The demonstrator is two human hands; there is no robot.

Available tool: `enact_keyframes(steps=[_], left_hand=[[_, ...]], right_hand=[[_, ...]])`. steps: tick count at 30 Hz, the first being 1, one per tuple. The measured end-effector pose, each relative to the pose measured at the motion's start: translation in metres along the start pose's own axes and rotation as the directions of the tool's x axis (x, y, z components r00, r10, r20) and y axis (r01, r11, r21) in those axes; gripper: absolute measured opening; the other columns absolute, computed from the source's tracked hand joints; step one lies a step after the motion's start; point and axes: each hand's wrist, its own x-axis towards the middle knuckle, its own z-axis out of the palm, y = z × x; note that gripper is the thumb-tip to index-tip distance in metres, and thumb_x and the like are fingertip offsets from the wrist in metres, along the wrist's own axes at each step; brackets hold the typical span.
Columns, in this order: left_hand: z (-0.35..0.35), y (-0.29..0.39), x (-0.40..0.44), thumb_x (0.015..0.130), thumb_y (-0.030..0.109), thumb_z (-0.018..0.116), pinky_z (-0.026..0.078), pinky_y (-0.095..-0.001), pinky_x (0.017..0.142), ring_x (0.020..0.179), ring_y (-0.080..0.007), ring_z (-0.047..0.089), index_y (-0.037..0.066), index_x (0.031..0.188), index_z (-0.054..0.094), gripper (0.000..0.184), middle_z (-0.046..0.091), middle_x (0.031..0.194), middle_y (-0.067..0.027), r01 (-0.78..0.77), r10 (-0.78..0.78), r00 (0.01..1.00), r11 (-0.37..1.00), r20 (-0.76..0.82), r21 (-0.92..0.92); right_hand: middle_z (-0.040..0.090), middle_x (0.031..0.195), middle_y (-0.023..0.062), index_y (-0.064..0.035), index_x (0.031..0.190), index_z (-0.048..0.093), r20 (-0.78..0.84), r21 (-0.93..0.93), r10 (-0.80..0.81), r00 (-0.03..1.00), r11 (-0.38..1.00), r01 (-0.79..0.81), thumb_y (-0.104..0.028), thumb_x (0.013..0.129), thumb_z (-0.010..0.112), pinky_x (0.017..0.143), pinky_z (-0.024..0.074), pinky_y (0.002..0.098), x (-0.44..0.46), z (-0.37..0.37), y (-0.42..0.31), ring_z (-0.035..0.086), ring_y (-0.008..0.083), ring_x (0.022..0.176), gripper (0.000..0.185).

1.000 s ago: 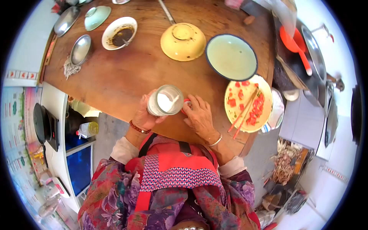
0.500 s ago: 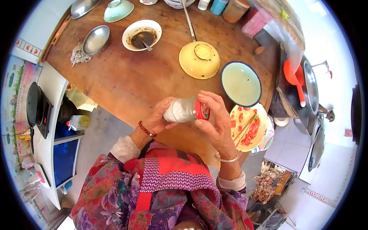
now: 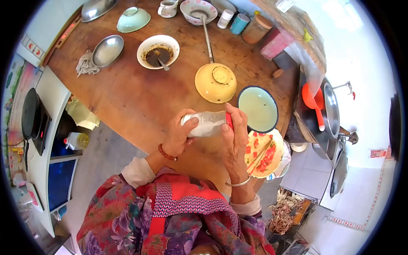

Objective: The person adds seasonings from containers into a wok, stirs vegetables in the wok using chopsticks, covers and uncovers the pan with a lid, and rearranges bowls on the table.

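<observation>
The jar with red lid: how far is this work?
Seemingly done: red pieces cut, on the plate; lid on the jar. In hand: left hand holds the jar, right hand grips the lid; tightness unclear. Probably remaining: the jar is not yet on the table.

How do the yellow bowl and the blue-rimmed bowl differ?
Pose: the yellow bowl is upside down, foot ring up; the blue-rimmed bowl is open side up.
Colour: the yellow bowl shows a yellow outside with dark marks; the blue-rimmed bowl shows a pale green inside with a dark blue edge.
Shared: both are round.
</observation>
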Motion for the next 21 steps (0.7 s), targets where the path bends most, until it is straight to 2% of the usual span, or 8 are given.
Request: enact_keyframes(steps=[4, 6, 7, 9, 15, 17, 19, 21], left_hand=[[0.006, -0.015, 0.005, 0.078, 0.036, 0.066, 0.036, -0.0183, 0.041, 0.055, -0.0066, 0.049, 0.006, 0.103, 0.052, 0.041, 0.056, 0.081, -0.0034, -0.276, 0.308, 0.942, 0.936, -0.132, 0.216], [0.003, -0.022, 0.017, 0.077, 0.034, 0.067, 0.038, -0.0185, 0.043, 0.056, -0.0065, 0.049, 0.006, 0.105, 0.051, 0.043, 0.056, 0.083, -0.0037, -0.574, 0.784, 0.618, 0.498, -0.055, 0.649], [0.007, -0.016, 0.018, 0.077, 0.034, 0.067, 0.038, -0.0185, 0.043, 0.056, -0.0065, 0.049, 0.006, 0.105, 0.051, 0.043, 0.056, 0.083, -0.0037, -0.612, 0.797, 0.603, 0.483, -0.025, 0.626], [0.016, -0.003, 0.013, 0.079, 0.038, 0.065, 0.041, -0.0207, 0.045, 0.059, -0.0079, 0.051, 0.008, 0.107, 0.049, 0.045, 0.057, 0.084, -0.0039, -0.321, 0.327, 0.933, 0.945, -0.15, 0.067], [0.039, 0.021, 0.029, 0.081, 0.05, 0.059, 0.043, -0.0227, 0.046, 0.067, -0.01, 0.056, 0.009, 0.108, 0.043, 0.052, 0.057, 0.092, -0.0036, -0.109, 0.114, 0.993, 0.951, 0.003, -0.288], [0.039, 0.019, 0.037, 0.081, 0.052, 0.058, 0.044, -0.0229, 0.047, 0.07, -0.0106, 0.057, 0.008, 0.113, 0.041, 0.056, 0.056, 0.096, -0.0043, -0.092, 0.121, 0.989, 0.953, 0.083, -0.29], [0.042, 0.016, 0.045, 0.082, 0.053, 0.056, 0.045, -0.023, 0.049, 0.074, -0.0111, 0.058, 0.008, 0.117, 0.04, 0.06, 0.056, 0.1, -0.0051, -0.074, 0.125, 0.979, 0.954, 0.161, -0.291], [0.049, 0.014, 0.053, 0.083, 0.055, 0.052, 0.048, -0.0258, 0.053, 0.08, -0.0134, 0.058, 0.007, 0.126, 0.035, 0.067, 0.055, 0.105, -0.0059, -0.025, 0.142, 0.938, 0.938, 0.317, -0.345]], right_hand=[[0.047, 0.114, 0.0157, 0.001, 0.119, 0.051, -0.1, 0.12, 0.092, 0.991, 0.99, -0.08, -0.009, 0.088, 0.049, 0.091, 0.0388, 0.0311, 0.009, 0.006, -0.005, 0.049, 0.0252, 0.104, 0.033], [0.046, 0.116, 0.0159, 0.0016, 0.121, 0.049, -0.098, 0.231, 0.169, 0.981, 0.962, -0.143, -0.008, 0.088, 0.048, 0.093, 0.0387, 0.0315, 0.015, 0.005, -0.01, 0.048, 0.0252, 0.106, 0.034], [0.046, 0.116, 0.0159, 0.0016, 0.121, 0.049, -0.136, 0.215, 0.143, 0.98, 0.97, -0.112, -0.008, 0.088, 0.048, 0.093, 0.0387, 0.0315, 0.018, 0.004, -0.009, 0.048, 0.0252, 0.106, 0.034], [0.041, 0.124, 0.0167, 0.001, 0.132, 0.036, -0.046, 0.208, 0.131, 0.99, 0.971, -0.119, -0.009, 0.085, 0.057, 0.097, 0.0375, 0.0335, 0.022, 0.001, -0.003, 0.046, 0.0257, 0.113, 0.052], [0.029, 0.135, 0.0176, -0.0017, 0.141, 0.005, -0.111, 0.643, 0.204, 0.973, 0.761, -0.086, -0.014, 0.068, 0.078, 0.105, 0.0331, 0.0387, 0.033, 0.004, -0.011, 0.036, 0.0263, 0.125, 0.104], [0.038, 0.13, 0.0164, -0.0001, 0.137, 0.021, -0.139, 0.653, 0.215, 0.967, 0.753, -0.073, -0.013, 0.066, 0.078, 0.101, 0.037, 0.0368, 0.032, 0.006, 0.007, 0.042, 0.0254, 0.121, 0.092], [0.05, 0.12, 0.0145, 0.0016, 0.127, 0.036, 0.146, 0.373, 0.279, 0.949, 0.873, -0.314, -0.01, 0.065, 0.077, 0.095, 0.0411, 0.0353, 0.037, -0.006, 0.016, 0.049, 0.0238, 0.114, 0.075], [0.053, 0.114, 0.0133, 0.0017, 0.122, 0.041, 0.055, 0.404, 0.285, 0.957, 0.87, -0.282, -0.008, 0.064, 0.076, 0.093, 0.0426, 0.0346, 0.045, -0.014, 0.008, 0.052, 0.0233, 0.109, 0.068]])
